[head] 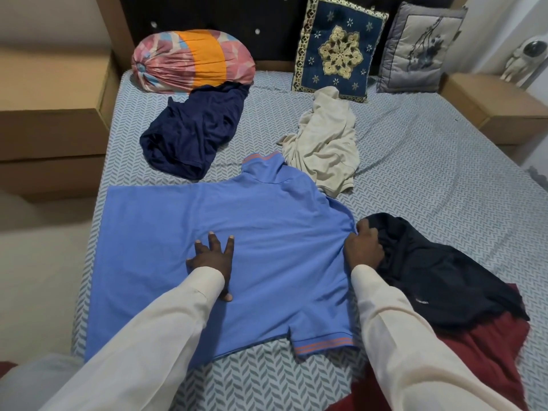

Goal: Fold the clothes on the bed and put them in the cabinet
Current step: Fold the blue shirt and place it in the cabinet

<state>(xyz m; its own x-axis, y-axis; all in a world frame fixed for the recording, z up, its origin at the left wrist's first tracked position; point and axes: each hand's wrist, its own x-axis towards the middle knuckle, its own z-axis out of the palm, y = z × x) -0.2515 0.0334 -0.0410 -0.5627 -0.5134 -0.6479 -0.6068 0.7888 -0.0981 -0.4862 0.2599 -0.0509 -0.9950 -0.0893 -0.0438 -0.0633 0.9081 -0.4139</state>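
Observation:
A light blue polo shirt point(267, 232) with orange-striped collar and sleeve hem lies spread flat on the bed point(444, 173), collar pointing away from me. My left hand point(213, 259) rests flat on its middle, fingers spread. My right hand point(363, 247) grips the shirt's right edge near the sleeve, fingers curled on the fabric. A crumpled navy garment point(189, 134) lies at the back left, a cream garment point(323, 143) behind the collar. A black garment point(444, 271) sits on a maroon one point(489, 345) right of my right hand.
A pink and orange bolster point(192, 60), a blue embroidered cushion point(338, 46) and a grey cushion point(418, 48) lean at the headboard. Brown side units point(50, 120) point(498, 108) flank the bed. A white figurine point(519, 63) stands at the right.

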